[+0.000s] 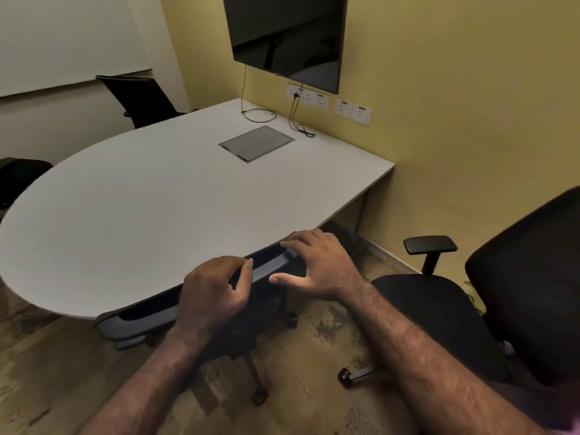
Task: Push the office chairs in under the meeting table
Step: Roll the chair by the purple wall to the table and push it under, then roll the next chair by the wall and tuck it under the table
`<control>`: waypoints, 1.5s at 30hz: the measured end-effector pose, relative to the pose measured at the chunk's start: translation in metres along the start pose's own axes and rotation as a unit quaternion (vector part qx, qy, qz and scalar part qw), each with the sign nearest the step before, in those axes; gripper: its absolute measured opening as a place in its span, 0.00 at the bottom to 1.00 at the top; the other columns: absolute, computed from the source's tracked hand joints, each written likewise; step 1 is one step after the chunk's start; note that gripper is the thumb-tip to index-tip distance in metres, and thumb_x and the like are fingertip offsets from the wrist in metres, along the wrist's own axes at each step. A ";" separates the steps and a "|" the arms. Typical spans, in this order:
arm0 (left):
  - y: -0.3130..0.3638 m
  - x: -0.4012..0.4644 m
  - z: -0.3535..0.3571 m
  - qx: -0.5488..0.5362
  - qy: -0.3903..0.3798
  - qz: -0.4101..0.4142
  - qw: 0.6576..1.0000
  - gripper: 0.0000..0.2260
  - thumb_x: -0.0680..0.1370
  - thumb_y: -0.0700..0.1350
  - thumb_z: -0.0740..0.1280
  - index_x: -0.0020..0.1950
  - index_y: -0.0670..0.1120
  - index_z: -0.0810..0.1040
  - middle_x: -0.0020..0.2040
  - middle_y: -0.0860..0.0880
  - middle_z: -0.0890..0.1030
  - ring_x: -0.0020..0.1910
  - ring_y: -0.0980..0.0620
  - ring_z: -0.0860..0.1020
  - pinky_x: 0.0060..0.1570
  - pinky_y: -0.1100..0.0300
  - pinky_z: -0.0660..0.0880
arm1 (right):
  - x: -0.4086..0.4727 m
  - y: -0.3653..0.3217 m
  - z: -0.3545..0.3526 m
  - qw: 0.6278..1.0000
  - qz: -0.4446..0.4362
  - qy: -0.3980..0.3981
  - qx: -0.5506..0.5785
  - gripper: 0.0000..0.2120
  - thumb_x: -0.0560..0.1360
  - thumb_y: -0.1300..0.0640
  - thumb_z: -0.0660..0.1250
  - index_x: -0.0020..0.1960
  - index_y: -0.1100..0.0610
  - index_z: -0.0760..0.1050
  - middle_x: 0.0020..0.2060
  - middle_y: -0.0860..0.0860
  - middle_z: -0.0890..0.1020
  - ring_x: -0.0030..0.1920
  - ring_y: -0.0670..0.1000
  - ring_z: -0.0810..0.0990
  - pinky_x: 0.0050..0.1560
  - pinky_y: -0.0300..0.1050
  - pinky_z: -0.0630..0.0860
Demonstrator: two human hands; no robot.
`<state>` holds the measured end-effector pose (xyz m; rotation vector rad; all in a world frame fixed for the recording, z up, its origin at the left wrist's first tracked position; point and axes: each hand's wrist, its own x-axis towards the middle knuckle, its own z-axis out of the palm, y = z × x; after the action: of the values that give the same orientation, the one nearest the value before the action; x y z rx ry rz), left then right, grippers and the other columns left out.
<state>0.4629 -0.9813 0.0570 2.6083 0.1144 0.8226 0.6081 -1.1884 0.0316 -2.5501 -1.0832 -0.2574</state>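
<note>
A white meeting table point(150, 196) with a rounded near end fills the middle of the head view. A black office chair point(270, 268) sits tucked under its near edge, only the top of the backrest and the wheeled base showing. My left hand point(213, 293) curls over the top rim of that backrest. My right hand point(317, 265) rests on the same rim with fingers spread. A second black office chair point(439, 312) with an armrest stands out from the table at the right.
A third black chair point(141, 98) stands at the table's far side and another dark chair point(18, 177) at the left edge. A wall screen point(285, 36), sockets and cables point(298, 124) are on the yellow wall. A cable hatch point(255, 143) is set in the tabletop.
</note>
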 end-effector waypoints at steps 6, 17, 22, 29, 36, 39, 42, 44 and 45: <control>0.038 0.021 0.038 -0.048 -0.034 0.031 0.998 0.06 0.83 0.51 0.70 0.52 0.51 0.86 0.46 0.55 0.87 0.42 0.57 0.82 0.40 0.54 0.81 | -0.033 0.044 -0.015 0.997 0.057 0.032 -0.028 0.39 0.77 0.17 0.56 0.72 0.43 0.79 0.69 0.45 0.81 0.70 0.50 0.76 0.72 0.60 0.72; 0.139 0.072 0.144 -0.069 -0.081 0.090 0.990 0.08 0.83 0.54 0.69 0.53 0.53 0.87 0.46 0.57 0.87 0.40 0.65 0.75 0.40 0.79 0.63 | -0.094 0.172 -0.076 0.987 0.137 0.044 -0.064 0.38 0.78 0.21 0.59 0.73 0.47 0.79 0.68 0.46 0.80 0.69 0.50 0.75 0.69 0.54 0.71; 0.212 0.088 0.197 -0.089 -0.114 0.125 0.982 0.10 0.83 0.54 0.69 0.54 0.51 0.88 0.47 0.55 0.88 0.43 0.59 0.82 0.42 0.66 0.79 | -0.130 0.249 -0.118 0.977 0.188 0.063 -0.080 0.36 0.77 0.22 0.61 0.71 0.47 0.81 0.66 0.46 0.81 0.67 0.52 0.77 0.68 0.56 0.72; 0.331 0.109 0.270 -0.114 -0.164 0.184 0.962 0.10 0.82 0.53 0.70 0.56 0.49 0.88 0.50 0.52 0.88 0.48 0.53 0.86 0.48 0.55 0.84 | -0.186 0.349 -0.180 0.954 0.257 0.089 -0.124 0.34 0.77 0.26 0.66 0.72 0.48 0.80 0.65 0.48 0.81 0.66 0.54 0.77 0.67 0.57 0.72; 0.452 0.109 0.339 -0.155 -0.209 0.284 0.923 0.15 0.84 0.57 0.63 0.52 0.51 0.86 0.48 0.53 0.87 0.46 0.53 0.84 0.47 0.53 0.82 | -0.246 0.431 -0.245 0.930 0.319 0.110 -0.145 0.37 0.75 0.24 0.60 0.70 0.50 0.81 0.65 0.49 0.82 0.66 0.56 0.78 0.65 0.58 0.73; 0.495 0.101 0.362 -0.161 -0.225 0.329 0.903 0.16 0.85 0.58 0.62 0.49 0.50 0.83 0.45 0.52 0.85 0.45 0.50 0.83 0.46 0.52 0.80 | -0.272 0.459 -0.264 0.916 0.350 0.128 -0.152 0.36 0.75 0.26 0.63 0.70 0.50 0.81 0.65 0.51 0.82 0.66 0.57 0.78 0.64 0.58 0.72; 0.530 0.094 0.379 -0.168 -0.236 0.365 0.885 0.17 0.85 0.57 0.62 0.50 0.47 0.83 0.47 0.49 0.86 0.46 0.48 0.84 0.47 0.51 0.81 | -0.294 0.483 -0.279 0.902 0.380 0.129 -0.160 0.35 0.76 0.27 0.66 0.71 0.51 0.81 0.67 0.52 0.82 0.68 0.57 0.77 0.67 0.59 0.71; 0.549 0.090 0.386 -0.173 -0.247 0.378 0.875 0.17 0.85 0.57 0.62 0.50 0.46 0.83 0.47 0.48 0.86 0.46 0.47 0.84 0.47 0.51 0.81 | -0.305 0.496 -0.287 0.893 0.401 0.119 -0.168 0.37 0.76 0.26 0.63 0.73 0.51 0.80 0.68 0.52 0.81 0.69 0.58 0.76 0.67 0.61 0.71; 0.557 0.087 0.388 -0.176 -0.254 0.383 0.871 0.18 0.85 0.57 0.62 0.50 0.46 0.83 0.47 0.48 0.86 0.46 0.46 0.84 0.48 0.51 0.81 | -0.310 0.503 -0.291 0.887 0.412 0.119 -0.171 0.38 0.75 0.25 0.62 0.73 0.51 0.79 0.68 0.53 0.80 0.69 0.59 0.76 0.67 0.61 0.71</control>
<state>0.7314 -1.6109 0.0361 2.3800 -1.1638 0.2827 0.7497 -1.8296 0.0786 -2.9108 0.2062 -0.5372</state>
